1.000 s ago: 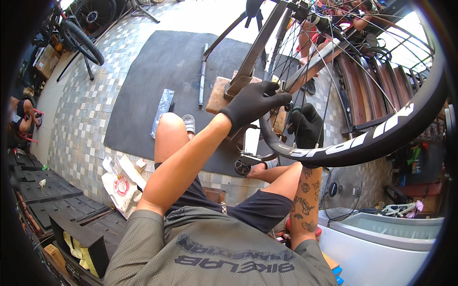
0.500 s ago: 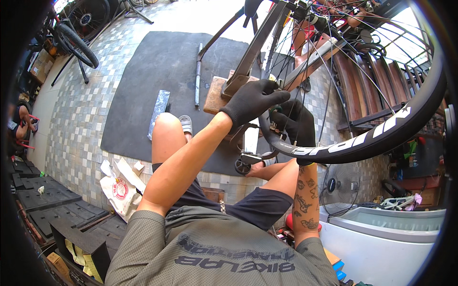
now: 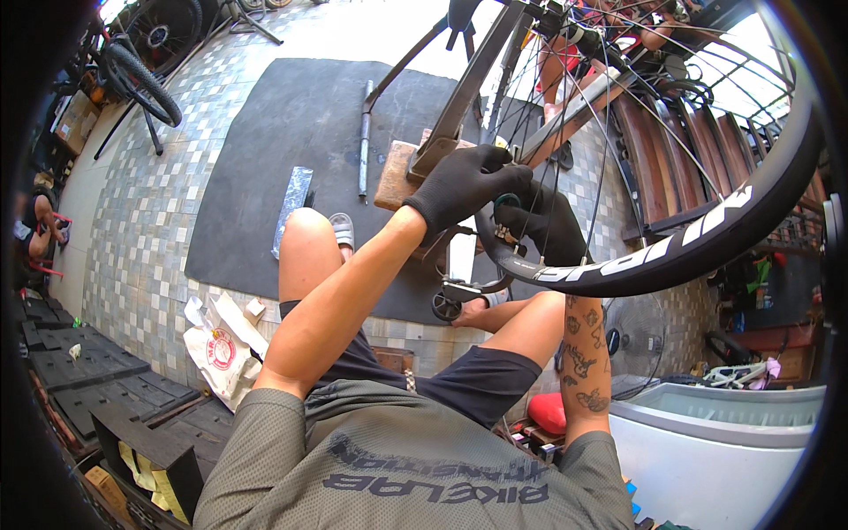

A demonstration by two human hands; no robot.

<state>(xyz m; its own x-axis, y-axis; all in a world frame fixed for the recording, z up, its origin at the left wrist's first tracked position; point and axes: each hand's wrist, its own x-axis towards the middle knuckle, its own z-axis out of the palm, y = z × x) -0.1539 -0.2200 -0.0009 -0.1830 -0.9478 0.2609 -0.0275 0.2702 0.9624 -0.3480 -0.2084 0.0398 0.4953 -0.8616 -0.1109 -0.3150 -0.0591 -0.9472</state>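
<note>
A bicycle wheel [image 3: 680, 256] with a black rim, white lettering and thin spokes hangs in a metal truing stand [image 3: 471, 93]. My left hand [image 3: 468, 187], in a black glove, is closed at the near-left part of the rim, thumb and fingers pinched together; what lies between them is hidden. Just to its right, my right hand [image 3: 555, 231], also gloved, reaches in among the spokes. Its fingers are closed around a small round green spoke wrench [image 3: 507, 201] beside the rim. The stand's foot rests by a wooden block [image 3: 395, 179].
A black mat [image 3: 256, 159] covers the tiled floor, with a metal bar [image 3: 366, 141] and a flat speckled strip [image 3: 293, 203] on it. A fan [image 3: 632, 340] and a white chest [image 3: 707, 468] stand at right. Another person's leg [image 3: 553, 75] shows beyond the wheel.
My right hand and forearm have shifted right, and its fingers have turned on the green wrench. The left hand has barely moved; the wheel has shifted slightly, its lettering now further left.
</note>
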